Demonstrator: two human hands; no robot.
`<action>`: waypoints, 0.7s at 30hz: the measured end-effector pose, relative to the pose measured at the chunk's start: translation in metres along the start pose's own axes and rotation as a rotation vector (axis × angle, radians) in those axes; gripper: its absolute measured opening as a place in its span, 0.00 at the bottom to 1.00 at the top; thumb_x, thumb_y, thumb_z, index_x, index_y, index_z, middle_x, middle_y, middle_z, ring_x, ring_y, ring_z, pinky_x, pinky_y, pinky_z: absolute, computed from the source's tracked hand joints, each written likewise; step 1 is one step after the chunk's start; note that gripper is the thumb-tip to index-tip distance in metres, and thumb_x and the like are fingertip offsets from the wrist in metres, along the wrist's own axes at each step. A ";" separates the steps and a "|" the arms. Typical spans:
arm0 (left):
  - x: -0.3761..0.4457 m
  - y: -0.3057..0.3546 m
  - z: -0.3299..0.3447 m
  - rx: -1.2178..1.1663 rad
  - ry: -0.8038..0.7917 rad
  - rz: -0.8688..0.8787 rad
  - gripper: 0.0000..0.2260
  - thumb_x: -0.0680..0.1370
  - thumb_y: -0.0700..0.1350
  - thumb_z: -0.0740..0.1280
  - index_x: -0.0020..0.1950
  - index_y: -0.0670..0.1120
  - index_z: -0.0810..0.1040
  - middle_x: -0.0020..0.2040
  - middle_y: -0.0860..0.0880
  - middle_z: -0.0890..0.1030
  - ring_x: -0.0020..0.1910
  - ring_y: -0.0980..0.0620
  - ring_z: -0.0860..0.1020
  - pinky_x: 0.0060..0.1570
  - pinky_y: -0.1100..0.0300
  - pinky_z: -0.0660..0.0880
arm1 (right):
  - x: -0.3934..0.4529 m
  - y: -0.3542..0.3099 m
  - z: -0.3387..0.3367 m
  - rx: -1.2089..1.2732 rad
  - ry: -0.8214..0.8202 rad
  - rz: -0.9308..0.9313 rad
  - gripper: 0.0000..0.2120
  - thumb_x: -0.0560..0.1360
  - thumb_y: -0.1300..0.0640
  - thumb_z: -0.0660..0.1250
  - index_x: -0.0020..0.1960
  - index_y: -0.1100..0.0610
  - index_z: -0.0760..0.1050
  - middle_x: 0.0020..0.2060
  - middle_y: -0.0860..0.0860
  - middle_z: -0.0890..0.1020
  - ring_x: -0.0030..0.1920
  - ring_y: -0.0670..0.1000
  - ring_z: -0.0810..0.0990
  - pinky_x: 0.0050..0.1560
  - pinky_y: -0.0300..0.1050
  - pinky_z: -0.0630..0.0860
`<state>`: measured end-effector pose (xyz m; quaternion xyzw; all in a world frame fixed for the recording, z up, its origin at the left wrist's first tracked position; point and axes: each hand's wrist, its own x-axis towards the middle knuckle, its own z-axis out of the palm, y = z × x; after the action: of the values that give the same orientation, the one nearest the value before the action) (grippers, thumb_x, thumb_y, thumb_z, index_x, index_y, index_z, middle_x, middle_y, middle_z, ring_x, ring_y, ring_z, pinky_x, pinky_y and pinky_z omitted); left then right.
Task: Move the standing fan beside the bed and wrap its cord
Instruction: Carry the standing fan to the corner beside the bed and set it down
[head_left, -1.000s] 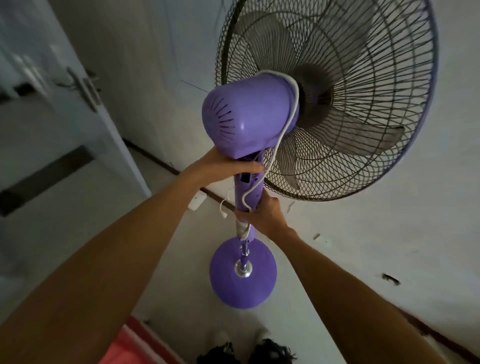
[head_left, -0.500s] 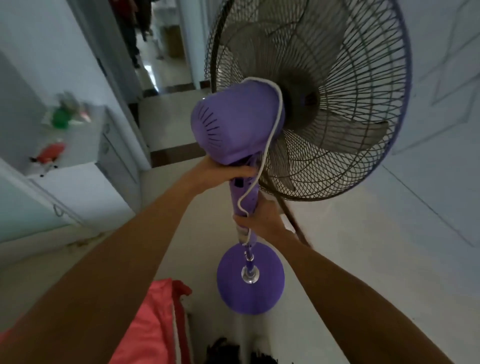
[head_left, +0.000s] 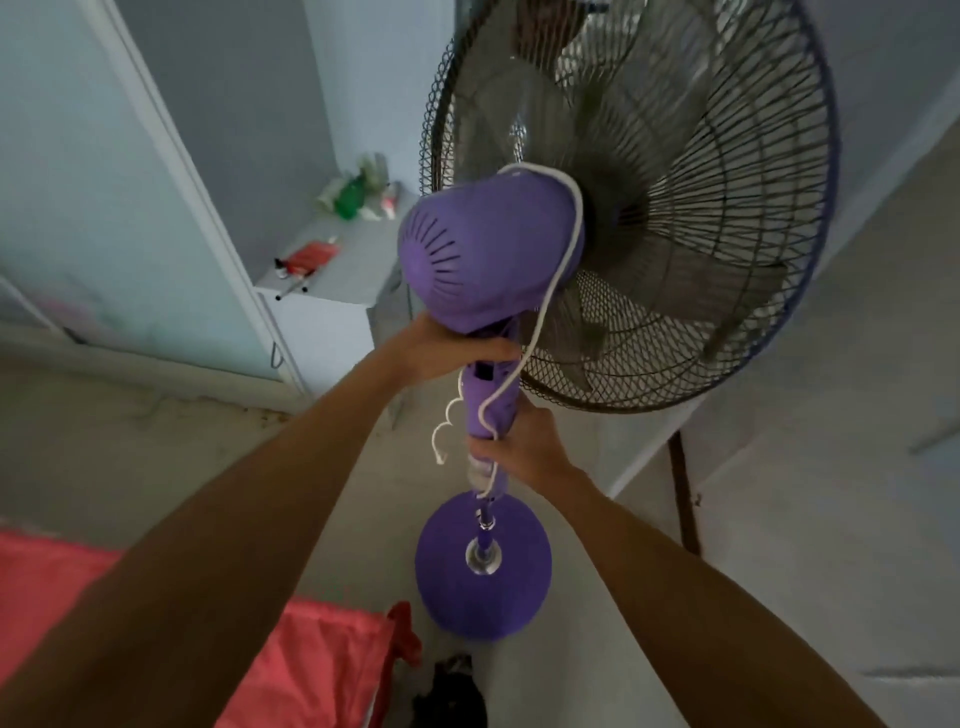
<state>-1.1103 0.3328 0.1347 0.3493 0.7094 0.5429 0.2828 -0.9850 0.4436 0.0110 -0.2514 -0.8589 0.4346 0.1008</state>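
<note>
Red bedding (head_left: 322, 670) lies nearest, at lower left. My right hand (head_left: 524, 447) clasps the purple fan (head_left: 488, 260) column and white cord (head_left: 566, 249); my left hand (head_left: 447, 348) grips under the motor housing. Round base (head_left: 483, 597) beside bedding. White cabinet (head_left: 332, 291) beyond.

Purple standing fan (head_left: 493, 254) with dark wire grille, upright, round base (head_left: 483, 566) near the red-covered bed (head_left: 311, 665). White cord (head_left: 569, 249) loops over the motor housing and trails down the neck.
</note>
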 end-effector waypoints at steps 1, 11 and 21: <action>0.008 -0.004 -0.013 0.002 0.029 -0.002 0.23 0.64 0.49 0.81 0.58 0.57 0.80 0.52 0.59 0.84 0.51 0.61 0.83 0.46 0.65 0.80 | 0.017 -0.005 0.007 -0.002 -0.020 -0.028 0.28 0.62 0.51 0.81 0.57 0.60 0.76 0.46 0.56 0.86 0.47 0.58 0.84 0.50 0.54 0.80; 0.054 -0.048 -0.162 -0.018 0.382 -0.112 0.25 0.67 0.43 0.80 0.63 0.48 0.79 0.59 0.50 0.83 0.56 0.54 0.82 0.55 0.56 0.80 | 0.167 -0.080 0.098 -0.027 -0.284 -0.297 0.28 0.63 0.51 0.82 0.56 0.61 0.77 0.44 0.56 0.86 0.45 0.57 0.84 0.47 0.51 0.80; 0.025 -0.076 -0.274 0.017 0.855 -0.202 0.18 0.68 0.40 0.79 0.54 0.54 0.82 0.49 0.59 0.85 0.47 0.64 0.81 0.45 0.68 0.77 | 0.247 -0.169 0.209 -0.008 -0.590 -0.500 0.28 0.61 0.47 0.81 0.55 0.59 0.77 0.45 0.55 0.86 0.46 0.56 0.85 0.47 0.51 0.81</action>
<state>-1.3538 0.1835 0.1292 0.0248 0.7977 0.6024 0.0126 -1.3358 0.3426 0.0093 0.1011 -0.8874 0.4471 -0.0489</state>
